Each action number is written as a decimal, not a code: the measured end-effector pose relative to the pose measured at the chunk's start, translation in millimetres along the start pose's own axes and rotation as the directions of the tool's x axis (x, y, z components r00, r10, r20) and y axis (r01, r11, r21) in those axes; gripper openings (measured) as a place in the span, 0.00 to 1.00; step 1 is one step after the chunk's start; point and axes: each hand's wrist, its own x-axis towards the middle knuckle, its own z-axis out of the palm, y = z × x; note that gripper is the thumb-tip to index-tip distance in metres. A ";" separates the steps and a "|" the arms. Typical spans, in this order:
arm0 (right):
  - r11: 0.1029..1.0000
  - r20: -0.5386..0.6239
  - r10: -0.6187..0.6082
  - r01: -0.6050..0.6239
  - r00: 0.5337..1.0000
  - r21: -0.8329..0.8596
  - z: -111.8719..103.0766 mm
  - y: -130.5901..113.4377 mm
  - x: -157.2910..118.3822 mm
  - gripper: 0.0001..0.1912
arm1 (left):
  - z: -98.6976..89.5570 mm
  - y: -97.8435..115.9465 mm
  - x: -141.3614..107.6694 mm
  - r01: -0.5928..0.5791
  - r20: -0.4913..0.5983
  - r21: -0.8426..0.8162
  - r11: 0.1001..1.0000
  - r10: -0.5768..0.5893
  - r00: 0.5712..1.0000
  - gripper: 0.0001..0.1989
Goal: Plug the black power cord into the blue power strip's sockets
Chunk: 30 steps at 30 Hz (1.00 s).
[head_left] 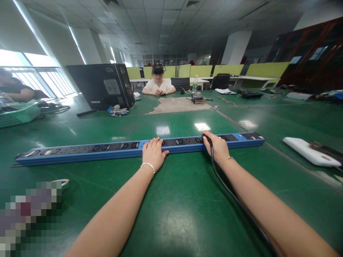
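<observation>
A long blue power strip [80, 157] with black sockets along its top lies across the green table before me. My left hand [153, 154] grips it near the middle, fingers over the top and thumb at the near side. Farther right, my right hand [218, 147] is closed around the plug end of a black power cable [218, 172], right at the strip's sockets. The fingers hide most of the plug, so I cannot tell whether it sits in a socket. From there the cable runs down along my right forearm.
Across the table sits a person [158, 84]. A black computer case [107, 85] and gloves [118, 111] stand back left, near a green basket [20, 113]. A white device [311, 151] lies at right. A blurred-out object [29, 210] is front left. Cardboard [174, 106] lies beyond the strip.
</observation>
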 end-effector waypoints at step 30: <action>0.900 0.135 0.064 -0.115 0.989 0.420 42.0 -113.1 5.9 0.14 | -3.8 -0.9 1.1 -0.006 -0.021 -0.047 0.999 0.005 1.000 0.24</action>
